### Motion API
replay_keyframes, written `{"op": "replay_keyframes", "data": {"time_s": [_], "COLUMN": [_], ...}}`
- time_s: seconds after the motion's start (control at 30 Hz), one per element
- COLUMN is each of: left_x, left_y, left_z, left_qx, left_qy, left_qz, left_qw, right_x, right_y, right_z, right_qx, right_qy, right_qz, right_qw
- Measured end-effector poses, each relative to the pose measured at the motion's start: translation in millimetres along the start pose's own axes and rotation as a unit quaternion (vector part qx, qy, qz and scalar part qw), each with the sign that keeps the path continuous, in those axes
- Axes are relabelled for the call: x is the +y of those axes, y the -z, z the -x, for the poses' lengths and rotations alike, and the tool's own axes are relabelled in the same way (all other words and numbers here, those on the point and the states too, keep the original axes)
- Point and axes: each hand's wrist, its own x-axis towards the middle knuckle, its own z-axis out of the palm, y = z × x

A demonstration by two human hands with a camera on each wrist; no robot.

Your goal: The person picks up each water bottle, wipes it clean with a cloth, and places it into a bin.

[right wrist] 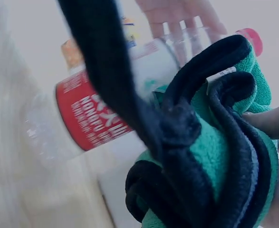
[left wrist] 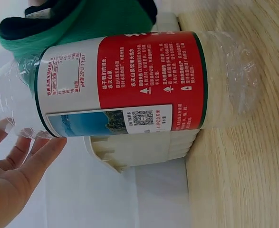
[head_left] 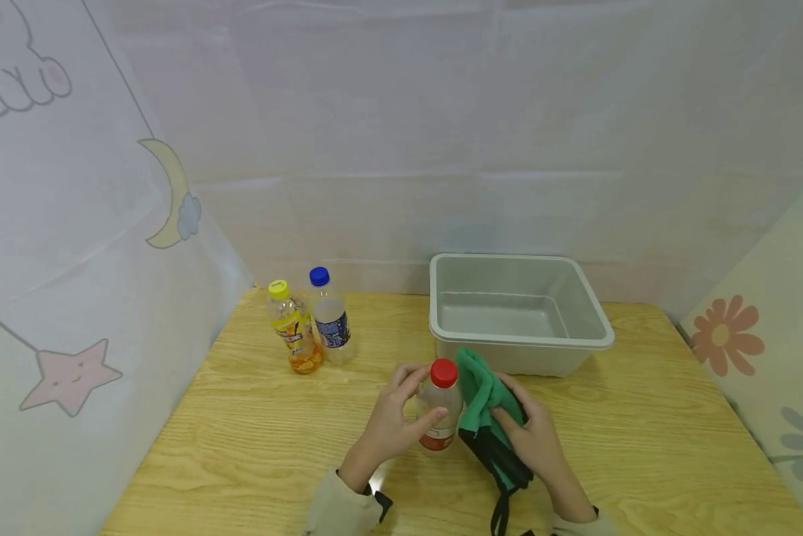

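Red-capped Nongfu water bottle [head_left: 444, 400] is held upright over the near part of the bench [head_left: 254, 447], in front of the plastic bin [head_left: 508, 359]; whether its base touches the wood cannot be told. Its upper part is clasped by the left hand [head_left: 396, 413], with the thumb laid across the front and the fingers set round the other side. A red and white label [left wrist: 151, 85] edged in dark green is seen on the bottle. By the right hand [head_left: 538, 438], a folded green cloth [head_left: 475, 388] with black trim is gripped between thumb and fingers, just beside the bottle, and a black strap [head_left: 500, 512] is left hanging from it. Farther back on the left, a yellow-capped bottle [head_left: 294, 329] with some orange-brown contents is placed close to a blue-capped bottle [head_left: 333, 327]. Behind the bench, a pale cloth backdrop [head_left: 361, 134] is hung, printed at the sides with a crescent moon, a star and flowers.
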Motion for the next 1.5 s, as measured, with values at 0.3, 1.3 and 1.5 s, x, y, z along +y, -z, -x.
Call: {"op": "replay_keyframes", "data": {"time_s": [0.3, 1.3, 1.5], "left_x": [3.0, 38.0, 36.4], "left_y": [1.4, 14.9, 14.1], "left_z": [-0.6, -8.1, -7.5], "left_qx": [-0.020, 0.014, 0.016], "left_qy": [0.038, -0.027, -0.033], "left_qz": [0.038, 0.026, 0.022], "left_qw": [0.9983, 0.9992, 0.9991], "right_x": [-18.0, -26.1, -22.0], "right_y": [5.4, -9.9, -11.5], "right_z": [-6.4, -14.3, -13.2], "right_qx": [0.033, 0.014, 0.005], "right_qy": [0.026, 0.112, 0.107], "right_qz": [-0.020, 0.024, 0.035], "right_qw": [0.999, 0.993, 0.994]}}
